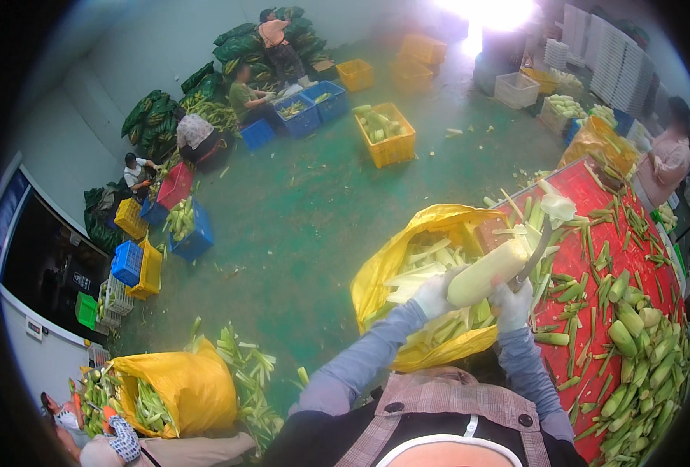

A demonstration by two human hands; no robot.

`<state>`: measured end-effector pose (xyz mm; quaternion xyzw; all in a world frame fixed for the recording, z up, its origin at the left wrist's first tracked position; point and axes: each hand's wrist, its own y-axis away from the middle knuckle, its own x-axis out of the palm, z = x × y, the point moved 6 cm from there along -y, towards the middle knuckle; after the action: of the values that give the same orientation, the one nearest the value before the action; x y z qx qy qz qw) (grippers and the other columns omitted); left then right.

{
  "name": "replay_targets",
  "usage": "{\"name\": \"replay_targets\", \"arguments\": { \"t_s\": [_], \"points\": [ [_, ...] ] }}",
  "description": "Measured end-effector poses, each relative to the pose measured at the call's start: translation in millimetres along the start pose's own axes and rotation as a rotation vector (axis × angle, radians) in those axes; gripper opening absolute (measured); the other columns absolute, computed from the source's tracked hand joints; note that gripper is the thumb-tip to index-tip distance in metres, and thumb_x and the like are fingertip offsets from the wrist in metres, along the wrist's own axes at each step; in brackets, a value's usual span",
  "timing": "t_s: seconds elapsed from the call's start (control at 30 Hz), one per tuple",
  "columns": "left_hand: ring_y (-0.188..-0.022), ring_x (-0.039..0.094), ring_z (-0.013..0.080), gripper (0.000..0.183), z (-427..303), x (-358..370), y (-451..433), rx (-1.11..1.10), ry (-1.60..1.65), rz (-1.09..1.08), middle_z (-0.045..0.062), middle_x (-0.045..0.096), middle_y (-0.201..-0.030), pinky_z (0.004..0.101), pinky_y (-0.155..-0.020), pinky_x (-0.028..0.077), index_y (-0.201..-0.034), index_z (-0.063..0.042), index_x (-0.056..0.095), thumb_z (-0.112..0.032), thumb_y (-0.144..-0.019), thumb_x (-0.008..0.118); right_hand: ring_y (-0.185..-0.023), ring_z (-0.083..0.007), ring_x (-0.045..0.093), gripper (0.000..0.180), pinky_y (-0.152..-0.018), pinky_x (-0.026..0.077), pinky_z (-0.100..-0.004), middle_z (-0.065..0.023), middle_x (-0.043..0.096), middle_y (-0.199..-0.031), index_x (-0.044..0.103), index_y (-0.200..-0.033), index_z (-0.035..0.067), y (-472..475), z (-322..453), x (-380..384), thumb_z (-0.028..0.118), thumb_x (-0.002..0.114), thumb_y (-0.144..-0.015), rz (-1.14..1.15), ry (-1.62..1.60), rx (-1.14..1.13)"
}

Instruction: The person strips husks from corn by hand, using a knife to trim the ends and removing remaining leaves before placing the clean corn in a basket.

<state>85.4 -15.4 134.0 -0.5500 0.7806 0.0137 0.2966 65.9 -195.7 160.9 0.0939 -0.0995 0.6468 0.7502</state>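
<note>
Above an open yellow plastic sack, my gloved left hand grips the lower end of a pale green ear of corn in its husk. The ear is tilted, its upper end pointing right. My gloved right hand is shut on a knife with a dark, slightly curved blade, close beside the ear's upper end. A pale husk piece shows at the blade's tip. Stripped husk leaves fill part of the sack below my hands.
To my right, a red table bears husk scraps and a heap of trimmed corn ears. A yellow crate with ears stands on the green floor. Another yellow sack and a co-worker are at lower left. Others work along the walls.
</note>
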Motion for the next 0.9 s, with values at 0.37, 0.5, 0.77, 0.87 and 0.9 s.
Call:
{"name": "replay_targets", "arguments": {
  "t_s": [0.37, 0.5, 0.77, 0.87, 0.9],
  "points": [
    [-0.093, 0.065, 0.0246, 0.027, 100.3, 61.8, 1.8, 0.029, -0.02, 0.046, 0.013, 0.068, -0.098, 0.0351, -0.081, 0.051, -0.111, -0.01, 0.063, -0.018, -0.085, 0.063, -0.098, -0.0288, 0.064, 0.068, -0.086, 0.051, -0.0342, -0.0161, 0.062, -0.11, 0.058, -0.117, 0.001, 46.2, 66.6, 75.9, 0.015, 0.087, -0.057, 0.289, 0.669, -0.76],
    [-0.096, 0.064, 0.024, 0.023, 68.5, 42.0, 4.6, -0.109, 0.337, -0.019, 0.012, 0.067, -0.099, 0.0333, -0.084, 0.05, -0.108, -0.008, 0.064, -0.013, -0.085, 0.063, -0.096, -0.024, 0.065, 0.071, -0.083, 0.052, -0.0339, -0.0129, 0.063, -0.108, 0.056, -0.118, 0.0, 29.7, 40.9, 52.3, 0.016, 0.088, -0.057, 0.211, 0.459, -0.528],
    [-0.099, 0.058, 0.029, 0.056, 41.2, 2.6, 3.0, -0.087, -0.067, -0.07, 0.015, 0.062, -0.105, 0.0379, -0.091, 0.046, -0.127, -0.008, 0.056, -0.025, -0.076, 0.072, -0.058, -0.0079, 0.052, 0.052, -0.05, 0.044, -0.0213, -0.0036, 0.062, -0.089, 0.052, -0.115, 0.005, -20.3, -1.6, -15.8, 0.041, 0.072, -0.083, -0.331, -0.6, 0.1],
    [-0.116, 0.047, 0.0358, 0.081, 19.1, -8.2, -0.4, -0.025, -0.502, -0.174, 0.018, 0.051, -0.126, 0.0465, -0.101, 0.037, -0.139, -0.013, 0.043, -0.037, -0.07, 0.077, -0.055, -0.0083, 0.051, 0.054, -0.046, 0.041, -0.0215, -0.0031, 0.061, -0.087, 0.051, -0.117, 0.006, -17.1, 9.3, -22.0, 0.041, 0.073, -0.082, -0.385, -0.548, 0.06],
    [-0.116, 0.047, 0.0358, 0.08, 14.5, -9.1, 0.5, -0.003, -0.507, -0.194, 0.018, 0.051, -0.126, 0.0463, -0.101, 0.037, -0.138, -0.013, 0.044, -0.037, -0.07, 0.077, -0.056, -0.0085, 0.051, 0.053, -0.046, 0.041, -0.0215, -0.0035, 0.061, -0.086, 0.051, -0.117, 0.006, -15.3, 13.8, -24.2, 0.039, 0.073, -0.082, -0.356, -0.495, 0.005]
  ]
}}
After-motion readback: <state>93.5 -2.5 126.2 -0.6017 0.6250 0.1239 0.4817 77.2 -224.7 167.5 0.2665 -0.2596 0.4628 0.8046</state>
